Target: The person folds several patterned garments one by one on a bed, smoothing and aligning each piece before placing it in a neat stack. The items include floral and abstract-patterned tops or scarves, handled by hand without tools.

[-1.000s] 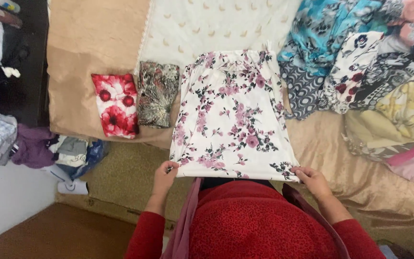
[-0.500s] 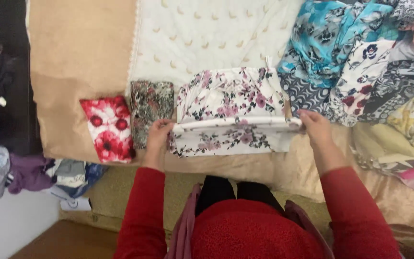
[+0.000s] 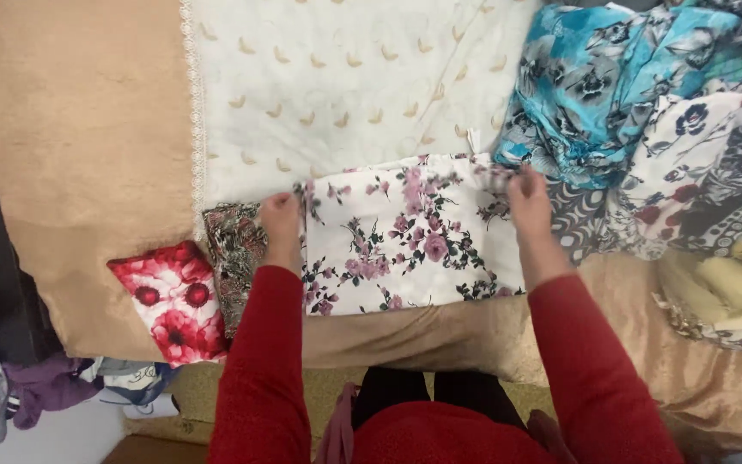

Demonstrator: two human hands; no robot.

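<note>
A white garment with pink and dark flowers (image 3: 405,241) lies folded in half on the tan bedcover (image 3: 70,172). My left hand (image 3: 281,216) grips its far left corner. My right hand (image 3: 527,196) grips its far right corner. Both arms wear red sleeves and reach forward over the cloth. Left of the garment lie two folded pieces: a brown patterned one (image 3: 232,249), partly under my left arm, and a red one with white flowers (image 3: 172,299).
A cream sheet with small gold marks (image 3: 337,86) covers the far middle of the bed. A heap of loose patterned clothes (image 3: 646,129), blue, grey and yellow, fills the right side. More clothes (image 3: 36,387) lie on the floor at the lower left.
Both hands carried the near hem of the flowered garment away from me and laid it on the far edge, folding it in half. The view shifted forward.
</note>
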